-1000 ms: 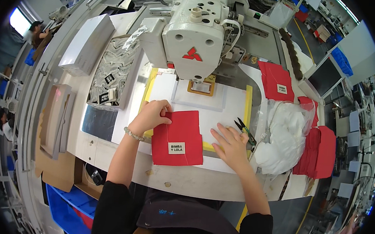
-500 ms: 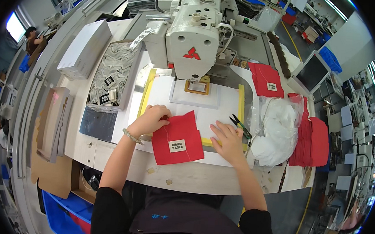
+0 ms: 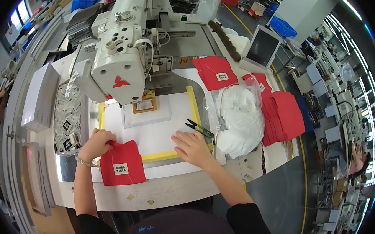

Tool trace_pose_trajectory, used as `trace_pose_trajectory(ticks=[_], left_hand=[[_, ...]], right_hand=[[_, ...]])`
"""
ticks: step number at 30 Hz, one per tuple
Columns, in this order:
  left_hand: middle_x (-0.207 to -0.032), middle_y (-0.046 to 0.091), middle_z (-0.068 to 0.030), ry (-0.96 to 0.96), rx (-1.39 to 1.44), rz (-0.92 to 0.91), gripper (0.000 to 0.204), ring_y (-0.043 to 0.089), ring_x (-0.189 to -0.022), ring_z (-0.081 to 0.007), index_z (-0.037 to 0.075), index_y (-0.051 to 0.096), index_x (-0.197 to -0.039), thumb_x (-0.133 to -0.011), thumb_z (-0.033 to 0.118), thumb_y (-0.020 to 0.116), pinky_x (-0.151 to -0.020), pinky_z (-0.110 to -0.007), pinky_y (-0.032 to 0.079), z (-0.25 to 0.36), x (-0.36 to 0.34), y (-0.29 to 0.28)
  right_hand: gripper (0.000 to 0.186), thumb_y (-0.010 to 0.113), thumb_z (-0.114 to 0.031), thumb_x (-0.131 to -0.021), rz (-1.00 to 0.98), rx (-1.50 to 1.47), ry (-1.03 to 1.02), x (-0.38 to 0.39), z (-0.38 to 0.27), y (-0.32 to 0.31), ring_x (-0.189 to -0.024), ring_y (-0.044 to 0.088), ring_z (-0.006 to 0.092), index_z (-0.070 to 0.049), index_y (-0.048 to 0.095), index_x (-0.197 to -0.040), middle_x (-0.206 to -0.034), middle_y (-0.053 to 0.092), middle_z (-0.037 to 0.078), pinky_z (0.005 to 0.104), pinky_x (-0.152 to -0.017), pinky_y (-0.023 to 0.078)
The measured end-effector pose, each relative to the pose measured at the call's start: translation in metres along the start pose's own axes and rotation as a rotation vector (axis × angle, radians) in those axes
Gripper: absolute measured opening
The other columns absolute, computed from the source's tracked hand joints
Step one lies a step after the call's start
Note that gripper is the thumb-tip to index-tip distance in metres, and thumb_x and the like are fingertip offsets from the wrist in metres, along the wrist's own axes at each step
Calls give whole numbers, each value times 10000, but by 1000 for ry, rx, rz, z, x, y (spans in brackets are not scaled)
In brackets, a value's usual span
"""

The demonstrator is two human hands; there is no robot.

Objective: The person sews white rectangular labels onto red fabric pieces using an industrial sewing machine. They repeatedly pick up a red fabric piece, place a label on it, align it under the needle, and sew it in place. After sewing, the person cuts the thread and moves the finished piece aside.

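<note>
Left hand (image 3: 98, 144) pinches the far left corner of a red cloth piece (image 3: 129, 157) on the near left of the table (image 3: 178, 191); the right hand (image 3: 194, 150), open and empty, lies just nearer than some snips (image 3: 202, 129). A white sewing machine (image 3: 117, 58) looms beyond, while a bagged white bundle (image 3: 239, 125) and stacked red pieces (image 3: 279, 114) crowd the right.
</note>
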State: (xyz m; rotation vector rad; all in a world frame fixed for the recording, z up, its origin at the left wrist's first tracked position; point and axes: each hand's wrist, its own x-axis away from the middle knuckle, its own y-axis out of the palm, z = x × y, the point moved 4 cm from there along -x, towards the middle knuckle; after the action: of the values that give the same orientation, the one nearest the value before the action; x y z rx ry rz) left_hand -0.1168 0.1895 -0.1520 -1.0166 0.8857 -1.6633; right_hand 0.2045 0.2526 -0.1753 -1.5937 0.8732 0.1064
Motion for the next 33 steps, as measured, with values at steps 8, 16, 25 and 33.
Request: trace_pose_trajectory(ticks=[8, 16, 25, 33], left_hand=[[-757, 639, -46, -34, -198, 187, 139, 554, -886, -248, 110, 680, -692, -663, -21, 641, -903, -377, 354, -19, 8, -4], [-962, 586, -68, -128, -423, 362, 279, 520, -1031, -268, 89, 654, -888, -630, 1, 711, -1019, -450, 328, -33, 32, -7], [-1025, 577, -48, -38, -311, 401, 390, 514, -1058, -253, 95, 626, -997, -642, 67, 782, -1016, -445, 325, 26, 10, -41], [-1004, 614, -52, 138, -266, 387, 327, 539, -1026, -246, 77, 640, -961, -661, 67, 769, -968, -441, 343, 74, -13, -47]], right_hand=[[362, 709, -229, -791, 100, 274, 35, 9, -4, -35, -1029, 598, 141, -125, 651, -1133, -1217, 612, 46, 415, -952, 322], [604, 793, -247, -716, 265, 709, 750, 80, 92, -268, -1199, 526, 242, -116, 606, -1275, -1346, 556, 106, 433, -1059, 273], [665, 770, -372, -698, -194, 559, 842, 122, 144, -288, -1239, 522, 252, -95, 593, -1275, -1312, 588, 138, 434, -1099, 260], [380, 692, -248, -777, -168, 648, 750, 111, 144, -291, -974, 618, 200, -75, 673, -1115, -1080, 688, 76, 391, -891, 377]])
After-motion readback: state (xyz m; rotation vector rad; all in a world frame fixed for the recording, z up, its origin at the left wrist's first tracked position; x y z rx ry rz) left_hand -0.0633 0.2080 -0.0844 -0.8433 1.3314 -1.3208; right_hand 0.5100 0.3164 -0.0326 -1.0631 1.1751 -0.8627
